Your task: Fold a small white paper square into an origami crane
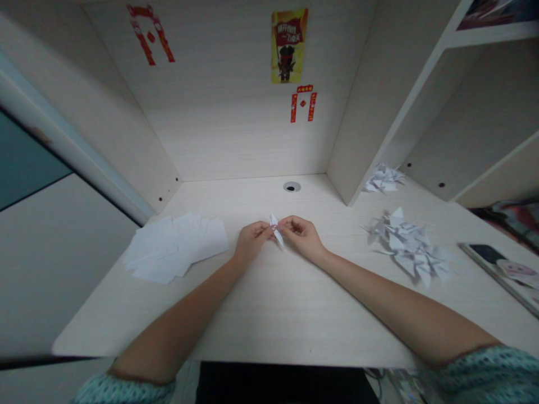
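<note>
A small folded white paper piece (277, 231) is pinched between both hands above the middle of the pale wooden desk (269, 314). My left hand (251, 239) grips its left side with fingertips. My right hand (302, 235) grips its right side, fingers curled. The paper's narrow points stick up and down from between the fingers. Both forearms reach in from the near edge.
A loose stack of flat white sheets (174, 246) lies to the left. A heap of folded paper figures (408, 244) lies to the right, with a smaller heap (384, 179) in the shelf corner. A book (503, 269) lies at far right. A cable hole (292, 186) sits at the back.
</note>
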The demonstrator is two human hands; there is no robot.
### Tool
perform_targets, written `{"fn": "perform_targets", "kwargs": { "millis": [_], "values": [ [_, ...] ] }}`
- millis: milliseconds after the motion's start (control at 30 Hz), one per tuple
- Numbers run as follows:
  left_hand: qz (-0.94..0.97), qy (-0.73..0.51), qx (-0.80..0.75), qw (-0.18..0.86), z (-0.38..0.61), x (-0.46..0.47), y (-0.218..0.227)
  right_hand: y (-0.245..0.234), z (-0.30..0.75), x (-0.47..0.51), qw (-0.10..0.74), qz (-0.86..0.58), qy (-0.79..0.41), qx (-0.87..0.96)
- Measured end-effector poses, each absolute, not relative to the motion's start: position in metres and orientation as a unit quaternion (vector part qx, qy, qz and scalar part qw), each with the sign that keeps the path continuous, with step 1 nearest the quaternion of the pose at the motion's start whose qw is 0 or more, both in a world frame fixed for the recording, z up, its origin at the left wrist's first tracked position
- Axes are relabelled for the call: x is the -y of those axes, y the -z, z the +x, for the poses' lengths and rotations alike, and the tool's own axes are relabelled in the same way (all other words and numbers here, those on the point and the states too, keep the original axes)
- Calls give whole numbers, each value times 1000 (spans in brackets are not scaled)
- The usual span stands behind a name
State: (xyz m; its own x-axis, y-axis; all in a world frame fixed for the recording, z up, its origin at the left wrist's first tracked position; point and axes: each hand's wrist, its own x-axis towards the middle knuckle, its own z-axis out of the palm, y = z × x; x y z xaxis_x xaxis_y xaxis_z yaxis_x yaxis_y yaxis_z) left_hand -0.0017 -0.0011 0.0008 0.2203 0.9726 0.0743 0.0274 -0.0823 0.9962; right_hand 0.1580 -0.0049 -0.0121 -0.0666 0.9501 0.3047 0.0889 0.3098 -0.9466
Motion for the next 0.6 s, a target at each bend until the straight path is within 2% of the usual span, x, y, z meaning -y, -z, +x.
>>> {"fn": "perform_targets", "kwargs": {
  "millis": [600],
  "values": [
    [579,-460,-423,523,-2,-1,3,13,157,6,537,-408,-419,607]
  ]
}}
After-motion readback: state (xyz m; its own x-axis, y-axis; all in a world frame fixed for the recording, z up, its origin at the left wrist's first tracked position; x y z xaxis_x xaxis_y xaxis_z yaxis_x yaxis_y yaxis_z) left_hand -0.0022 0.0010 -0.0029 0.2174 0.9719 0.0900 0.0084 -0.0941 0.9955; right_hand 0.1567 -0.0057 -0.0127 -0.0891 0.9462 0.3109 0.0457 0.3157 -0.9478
